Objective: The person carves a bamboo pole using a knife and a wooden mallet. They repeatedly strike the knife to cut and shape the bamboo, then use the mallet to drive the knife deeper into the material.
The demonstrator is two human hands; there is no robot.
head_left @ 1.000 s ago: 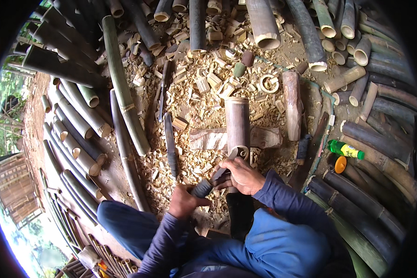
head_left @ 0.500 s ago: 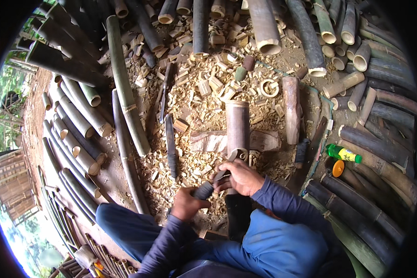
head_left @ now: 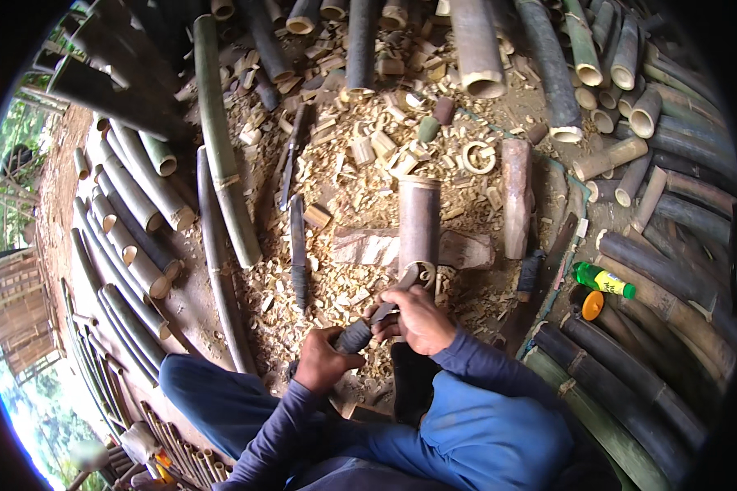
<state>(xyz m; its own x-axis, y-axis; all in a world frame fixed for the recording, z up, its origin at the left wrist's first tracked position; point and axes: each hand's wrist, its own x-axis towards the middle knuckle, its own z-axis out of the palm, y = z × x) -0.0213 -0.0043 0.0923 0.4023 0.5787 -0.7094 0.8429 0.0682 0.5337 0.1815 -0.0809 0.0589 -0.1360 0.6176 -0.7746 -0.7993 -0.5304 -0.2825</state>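
Note:
My left hand (head_left: pixel 321 362) is closed around the dark wrapped handle of a knife (head_left: pixel 354 336). Farther up, my right hand (head_left: pixel 422 322) pinches the knife's blade, whose front end reaches the near mouth of a bamboo tube (head_left: pixel 419 221). The tube points away from me and lies across a rough wooden block (head_left: pixel 367 247). A pale cut rim shows at its near opening. My right fingers partly hide the blade, so I cannot tell how far it goes inside.
Wood chips (head_left: pixel 344 180) cover the ground. Left of the tube lies another wrapped-handle knife (head_left: pixel 298 254); a wooden mallet (head_left: pixel 517 196) lies right. A green bottle (head_left: pixel 604 280) and orange cap (head_left: pixel 593 306) are farther right. Bamboo poles (head_left: pixel 221 155) surround the spot.
The view has shifted slightly. Both hands keep their hold on the knife, and its blade has tilted a little against the tube's near rim. The tube stays on the block.

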